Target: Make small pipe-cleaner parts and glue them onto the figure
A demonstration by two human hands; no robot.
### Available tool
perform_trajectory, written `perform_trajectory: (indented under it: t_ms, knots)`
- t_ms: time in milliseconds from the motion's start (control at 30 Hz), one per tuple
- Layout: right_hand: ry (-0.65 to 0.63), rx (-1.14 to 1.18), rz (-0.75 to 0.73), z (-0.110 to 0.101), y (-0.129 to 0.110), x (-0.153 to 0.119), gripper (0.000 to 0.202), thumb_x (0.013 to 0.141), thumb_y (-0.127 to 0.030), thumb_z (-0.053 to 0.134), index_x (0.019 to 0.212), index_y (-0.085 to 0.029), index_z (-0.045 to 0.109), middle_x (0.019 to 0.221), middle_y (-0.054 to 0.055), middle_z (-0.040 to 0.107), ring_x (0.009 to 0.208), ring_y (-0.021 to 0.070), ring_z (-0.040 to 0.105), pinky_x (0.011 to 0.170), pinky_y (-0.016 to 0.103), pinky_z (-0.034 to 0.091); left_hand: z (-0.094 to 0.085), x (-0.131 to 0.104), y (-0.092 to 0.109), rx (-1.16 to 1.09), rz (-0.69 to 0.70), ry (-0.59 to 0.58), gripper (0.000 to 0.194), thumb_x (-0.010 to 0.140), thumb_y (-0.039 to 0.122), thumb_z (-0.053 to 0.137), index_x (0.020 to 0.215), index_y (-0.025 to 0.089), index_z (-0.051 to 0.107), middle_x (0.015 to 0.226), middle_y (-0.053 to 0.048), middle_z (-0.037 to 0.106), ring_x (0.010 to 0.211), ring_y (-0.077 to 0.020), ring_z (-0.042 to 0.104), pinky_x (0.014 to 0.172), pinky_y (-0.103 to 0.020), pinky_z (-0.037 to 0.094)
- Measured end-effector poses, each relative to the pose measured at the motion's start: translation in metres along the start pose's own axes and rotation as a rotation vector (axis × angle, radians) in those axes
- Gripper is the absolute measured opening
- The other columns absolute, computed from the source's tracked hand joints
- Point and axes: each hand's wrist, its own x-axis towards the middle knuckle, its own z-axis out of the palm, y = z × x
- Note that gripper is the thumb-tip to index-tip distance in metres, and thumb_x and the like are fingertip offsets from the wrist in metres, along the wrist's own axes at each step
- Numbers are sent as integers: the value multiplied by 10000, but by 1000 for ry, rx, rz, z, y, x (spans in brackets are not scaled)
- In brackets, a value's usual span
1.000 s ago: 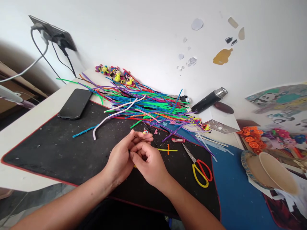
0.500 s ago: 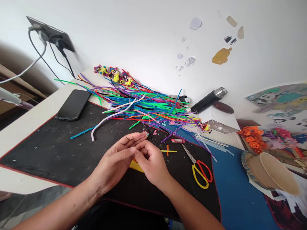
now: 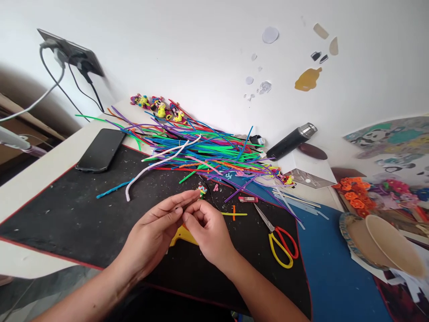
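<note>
My left hand (image 3: 157,223) and my right hand (image 3: 209,228) meet over the black mat (image 3: 67,205), fingertips together. Both are closed around something small that the fingers hide. Just past the left fingertips shows a small multicoloured piece (image 3: 202,191); whether a hand holds it I cannot tell. Beneath the hands lies a yellow tool (image 3: 183,235), partly covered. To the right, a yellow pipe cleaner crossed by an orange one (image 3: 233,213) rests on the mat. Scissors (image 3: 281,246) with one red and one yellow handle lie farther right, beside a pink lighter (image 3: 248,199).
A heap of coloured pipe cleaners (image 3: 208,150) spreads along the back. Small pipe-cleaner figures (image 3: 161,107) sit behind it. A phone (image 3: 100,150) lies at left, a black flask (image 3: 291,141) leans at the wall, and bowls (image 3: 385,241) stand at right.
My hands have shifted slightly down and left, still together. More of the multicoloured piece now shows beyond the left fingertips, and more of the yellow tool shows below.
</note>
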Motion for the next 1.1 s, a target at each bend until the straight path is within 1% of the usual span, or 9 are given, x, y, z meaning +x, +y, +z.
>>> perform_trajectory:
  t_ms: [167, 233, 333, 567, 700, 800, 867, 933, 1100]
  knots:
    - [3, 93, 47, -11, 10, -1, 292, 921, -474, 766, 875, -218, 632, 612, -84, 453, 525, 97, 347, 507, 246, 293, -16, 23, 21, 292, 273, 39, 322, 880, 346, 878, 1178, 226, 897, 1439, -135, 792, 1505, -386, 613, 1354, -475, 378]
    - [41, 163, 63, -18, 16, -2, 354, 896, -530, 800, 872, -224, 622, 593, -99, 404, 496, 88, 304, 475, 241, 253, -24, 36, 30, 520, 289, 65, 309, 890, 340, 873, 1171, 215, 901, 1410, -141, 804, 1516, -384, 598, 1394, -464, 261]
    - [96, 268, 96, -27, 22, -4, 426, 856, -586, 841, 872, -229, 609, 583, -117, 366, 465, 72, 262, 450, 233, 224, -35, 57, 33, 693, 304, 97, 172, 866, 249, 879, 1036, 250, 909, 1408, -117, 806, 1547, -360, 574, 1393, -438, 248]
    - [140, 350, 116, -38, 27, -10, 427, 852, -574, 861, 868, -221, 620, 569, -132, 335, 450, 56, 235, 444, 228, 223, -46, 83, 25, 707, 372, -3, 312, 760, 201, 920, 1047, 321, 894, 1390, -92, 810, 1661, -374, 401, 1425, -491, 74]
    - [145, 408, 141, -38, 29, -9, 429, 836, -554, 884, 859, -219, 617, 559, -140, 318, 443, 50, 231, 446, 224, 208, -35, 61, 35, 839, 594, 72, 306, 773, 310, 944, 1074, 329, 893, 1467, -73, 759, 1575, -411, 468, 1410, -476, 165]
    - [119, 454, 148, -36, 26, -8, 440, 822, -559, 902, 870, -216, 631, 555, -144, 316, 446, 49, 223, 446, 220, 205, -20, 36, 37, 1012, 689, 19, 190, 899, 428, 848, 1062, 349, 904, 1110, -82, 836, 1210, -393, 662, 1266, -470, 396]
    - [86, 481, 145, -33, 22, -9, 442, 823, -565, 905, 879, -217, 639, 551, -145, 317, 445, 48, 216, 443, 220, 206, -11, 25, 32, 1051, 664, -76, 168, 947, 458, 800, 1014, 348, 909, 977, -83, 832, 1015, -352, 685, 1040, -413, 529]
    - [53, 499, 138, -30, 18, -10, 443, 827, -571, 903, 881, -218, 641, 545, -145, 321, 444, 48, 205, 439, 221, 205, -4, 20, 22, 1058, 611, -158, 164, 955, 457, 797, 987, 340, 907, 918, -84, 824, 935, -328, 689, 869, -376, 550]
    - [41, 527, 123, -26, 15, -13, 443, 834, -577, 900, 875, -218, 643, 536, -138, 349, 446, 48, 201, 437, 220, 209, 1, 19, 1, 1026, 552, -177, 132, 961, 428, 803, 933, 314, 865, 916, -67, 811, 891, -287, 713, 791, -347, 555]
